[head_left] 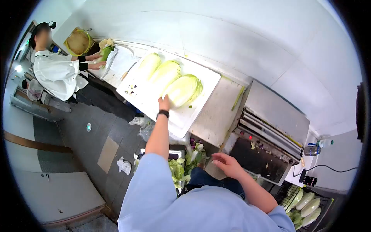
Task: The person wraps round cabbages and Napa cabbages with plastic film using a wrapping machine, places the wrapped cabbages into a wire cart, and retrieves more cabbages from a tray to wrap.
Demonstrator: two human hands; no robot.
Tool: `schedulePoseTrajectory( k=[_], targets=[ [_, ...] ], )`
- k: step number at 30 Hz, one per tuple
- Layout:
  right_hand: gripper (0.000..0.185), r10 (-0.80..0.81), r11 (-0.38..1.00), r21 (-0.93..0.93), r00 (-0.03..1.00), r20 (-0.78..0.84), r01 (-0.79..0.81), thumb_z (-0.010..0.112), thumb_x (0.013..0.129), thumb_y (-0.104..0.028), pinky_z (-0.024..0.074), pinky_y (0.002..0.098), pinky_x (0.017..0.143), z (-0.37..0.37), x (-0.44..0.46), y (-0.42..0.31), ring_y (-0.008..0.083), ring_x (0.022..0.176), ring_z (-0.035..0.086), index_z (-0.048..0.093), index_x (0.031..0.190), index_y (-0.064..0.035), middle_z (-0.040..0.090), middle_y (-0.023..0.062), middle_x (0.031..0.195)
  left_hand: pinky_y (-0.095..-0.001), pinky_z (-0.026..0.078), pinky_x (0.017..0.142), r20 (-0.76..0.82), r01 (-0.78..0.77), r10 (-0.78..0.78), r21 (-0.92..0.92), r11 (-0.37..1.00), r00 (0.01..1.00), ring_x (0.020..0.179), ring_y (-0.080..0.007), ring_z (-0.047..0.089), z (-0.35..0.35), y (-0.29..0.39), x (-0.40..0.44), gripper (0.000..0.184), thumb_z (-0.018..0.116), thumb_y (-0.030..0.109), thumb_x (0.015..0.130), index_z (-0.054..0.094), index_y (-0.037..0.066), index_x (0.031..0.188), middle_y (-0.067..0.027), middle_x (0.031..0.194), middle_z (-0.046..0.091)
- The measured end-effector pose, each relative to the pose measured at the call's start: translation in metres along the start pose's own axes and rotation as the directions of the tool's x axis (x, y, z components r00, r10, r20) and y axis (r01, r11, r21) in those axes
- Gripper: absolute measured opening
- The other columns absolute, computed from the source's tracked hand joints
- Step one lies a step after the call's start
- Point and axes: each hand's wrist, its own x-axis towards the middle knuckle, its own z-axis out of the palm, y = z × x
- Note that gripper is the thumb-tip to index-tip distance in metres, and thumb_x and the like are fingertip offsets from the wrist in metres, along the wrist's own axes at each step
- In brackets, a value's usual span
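Observation:
Three napa cabbages lie side by side on a white cutting board (185,127). My left hand (164,103), with a dark band on its wrist, is at the stem end of the nearest napa cabbage (185,89). Its fingers are bent against that end, partly hidden from me. Beyond it rest the middle napa cabbage (167,72) and the far napa cabbage (150,63). Small dark scraps dot the board's left part. Low in front of my body, my right hand (227,164) holds nothing, fingers loosely apart, near the edge of the metal machine.
A metal machine (266,135) with a dark bed stands right of the counter (212,120). Leaf trimmings (177,170) lie below me. A crate (326,212) at lower right holds several cabbages. At left, a co-worker (58,73) handles a cabbage.

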Motion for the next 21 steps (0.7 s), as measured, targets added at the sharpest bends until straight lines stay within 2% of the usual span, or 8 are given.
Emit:
schedulePoseTrajectory(
  k=[4,7,11,12,13,14,17,21],
  targets=[
    [0.051,0.116,0.955,0.274,0.993,-0.005,-0.11,0.057,0.1,-0.028,0.0473,0.0352,0.098,0.016,0.097,-0.026,0.0208,0.122,0.054,0.041,0.144,-0.0052,0.056,0.012,0.134,-0.041,0.043,0.1,-0.242,-0.274,0.25,-0.074,0.959,0.938,0.113,-0.0364,0.057,0.014,-0.012,-0.077,0.063,0.063,0.038,0.094,0.043,-0.007,0.135,-0.0259,0.127,0.055],
    [0.075,0.159,0.911,0.399,0.982,-0.101,-0.107,0.059,0.098,-0.038,0.0425,0.0422,0.104,0.038,0.178,-0.039,0.0284,0.134,0.043,0.021,0.153,-0.0066,0.042,0.0184,0.147,-0.0416,0.049,0.082,-0.207,-0.046,0.037,-0.036,0.998,0.978,0.094,-0.0276,0.062,-0.015,0.034,-0.117,0.057,0.062,0.04,0.095,0.049,-0.006,0.127,-0.0201,0.111,0.058],
    [0.095,0.241,0.925,0.362,0.915,-0.323,-0.115,0.068,0.089,-0.046,0.0372,0.045,0.109,0.057,0.241,-0.044,0.0324,0.136,0.039,0.014,0.155,-0.0042,0.032,0.0224,0.151,-0.0409,0.049,0.088,0.119,-0.294,0.27,0.299,0.908,0.955,0.096,-0.0289,0.064,-0.017,0.017,-0.05,0.059,0.055,0.046,0.098,0.056,-0.007,0.125,-0.0239,0.112,0.062],
    [0.099,0.249,0.933,0.339,0.899,-0.36,-0.123,0.07,0.087,-0.047,0.0367,0.0449,0.109,0.06,0.253,-0.041,0.033,0.136,0.039,0.014,0.155,-0.0034,0.031,0.0228,0.15,-0.0401,0.049,0.093,0.369,-0.282,0.215,0.138,0.949,0.904,0.107,-0.0269,0.062,-0.02,0.032,-0.05,0.059,0.052,0.044,0.099,0.052,-0.004,0.133,-0.0236,0.123,0.061],
    [0.103,0.259,0.939,0.315,0.881,-0.397,-0.135,0.073,0.084,-0.048,0.0362,0.0448,0.11,0.063,0.262,-0.036,0.0336,0.136,0.039,0.014,0.155,-0.0026,0.03,0.0233,0.15,-0.0391,0.048,0.094,0.437,0.086,-0.026,-0.119,0.989,0.899,0.11,-0.0255,0.061,-0.015,0.023,-0.042,0.059,0.051,0.044,0.1,0.05,-0.004,0.135,-0.0223,0.128,0.06],
    [0.104,0.268,0.945,0.281,0.889,-0.373,-0.167,0.074,0.083,-0.048,0.0362,0.0442,0.11,0.064,0.266,-0.029,0.0336,0.136,0.039,0.014,0.155,-0.0021,0.03,0.0232,0.149,-0.0382,0.047,0.096,0.554,0.459,-0.226,-0.328,0.826,0.802,0.114,-0.0241,0.06,-0.01,0.015,-0.037,0.059,0.051,0.043,0.1,0.048,-0.003,0.138,-0.0209,0.133,0.058],
    [0.109,0.271,0.957,0.201,0.898,-0.347,-0.211,0.079,0.079,-0.045,0.0365,0.0428,0.111,0.06,0.26,-0.04,0.0333,0.135,0.038,0.014,0.154,-0.0014,0.03,0.0223,0.147,-0.0363,0.046,0.096,0.669,0.569,-0.214,-0.37,0.735,0.712,0.113,-0.0235,0.059,-0.019,0.047,-0.06,0.059,0.054,0.041,0.1,0.046,-0.004,0.137,-0.0182,0.128,0.06],
    [0.111,0.177,0.971,0.22,0.888,-0.424,-0.088,0.084,0.075,-0.038,0.0376,0.042,0.111,0.069,0.258,-0.028,0.0325,0.135,0.038,0.015,0.154,-0.0024,0.027,0.0205,0.148,-0.0337,0.046,0.095,0.592,0.083,-0.015,-0.088,0.993,0.806,0.111,-0.0231,0.058,-0.018,0.046,-0.072,0.054,0.059,0.037,0.098,0.046,-0.004,0.131,-0.0171,0.122,0.06]
  ],
)
